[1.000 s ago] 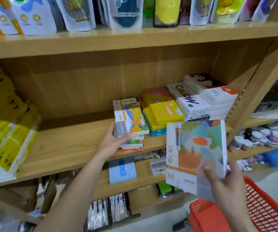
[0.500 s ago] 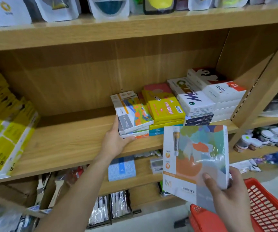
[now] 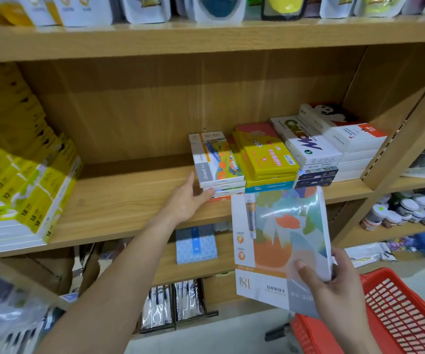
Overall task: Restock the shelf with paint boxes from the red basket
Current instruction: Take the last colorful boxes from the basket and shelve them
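A person stands facing a wooden shelf (image 3: pixel 119 208), seen from a camera on their head looking down at both bare arms.

The right hand (image 3: pixel 334 290) holds a large flat paint box (image 3: pixel 280 241) by its lower right corner, thumb on the front and fingers wrapped behind. The box is glossy, printed with pastel leaf shapes, a paint tube picture and the number 18. It hangs in the air in front of the shelf edge, tilted slightly, just above the red basket (image 3: pixel 395 318), whose mesh rim shows at the lower right. What else is in the basket cannot be seen.

The left hand (image 3: pixel 188 200) reaches onto the shelf board with fingers loosely spread, palm down, its fingertips touching the lower boxes of a short stack of small paint boxes (image 3: pixel 217 164). It grips nothing. To the right of that stack, touching it, sit a pile of yellow boxes (image 3: pixel 265 157), then taller stacks of white boxes (image 3: pixel 329 146) against the side panel. At the far left lies a pile of yellow-and-white boxes (image 3: pixel 25 190), with a wide bare stretch of board between it and the left hand.

The step in hand appears to be tidying the small stack to ready a place for the held box. The next move likely calls for lifting the large box over the shelf edge and laying it flat on the bare board, keeping it clear of the neighbouring stack.
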`<action>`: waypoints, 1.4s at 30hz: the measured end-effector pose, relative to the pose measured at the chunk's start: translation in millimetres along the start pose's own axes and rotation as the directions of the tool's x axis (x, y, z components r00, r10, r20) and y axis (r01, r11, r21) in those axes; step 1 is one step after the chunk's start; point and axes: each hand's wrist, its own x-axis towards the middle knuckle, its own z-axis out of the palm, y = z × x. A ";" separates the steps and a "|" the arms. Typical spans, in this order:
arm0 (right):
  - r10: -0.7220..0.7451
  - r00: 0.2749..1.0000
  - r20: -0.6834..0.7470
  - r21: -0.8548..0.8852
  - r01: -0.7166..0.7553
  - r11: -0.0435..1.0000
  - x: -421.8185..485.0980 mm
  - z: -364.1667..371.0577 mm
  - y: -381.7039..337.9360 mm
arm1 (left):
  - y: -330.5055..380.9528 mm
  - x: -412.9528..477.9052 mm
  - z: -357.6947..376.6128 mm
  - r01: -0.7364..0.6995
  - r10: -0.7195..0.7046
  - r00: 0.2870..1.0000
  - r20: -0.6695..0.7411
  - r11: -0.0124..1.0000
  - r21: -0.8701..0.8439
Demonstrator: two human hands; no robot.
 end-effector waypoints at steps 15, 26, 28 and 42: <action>-0.017 0.939 0.343 0.170 -0.045 0.984 13.0 241.4 -113.9 | -136.9 -193.3 -86.3 -0.059 0.121 0.932 -0.341 0.981 0.186; -0.202 0.905 0.375 -0.356 0.342 0.870 28.5 265.0 -107.2 | -143.5 -125.4 -82.4 0.041 0.138 0.889 -0.437 0.925 0.377; -0.278 0.870 0.407 -0.417 0.448 0.791 23.4 253.5 -97.3 | -141.8 -111.3 -82.7 0.059 0.127 0.870 -0.477 0.933 0.354; -0.161 0.679 0.716 -0.487 0.653 0.580 72.1 310.0 -84.8 | -134.4 -63.3 -99.0 0.242 -0.051 0.815 -0.577 0.935 0.259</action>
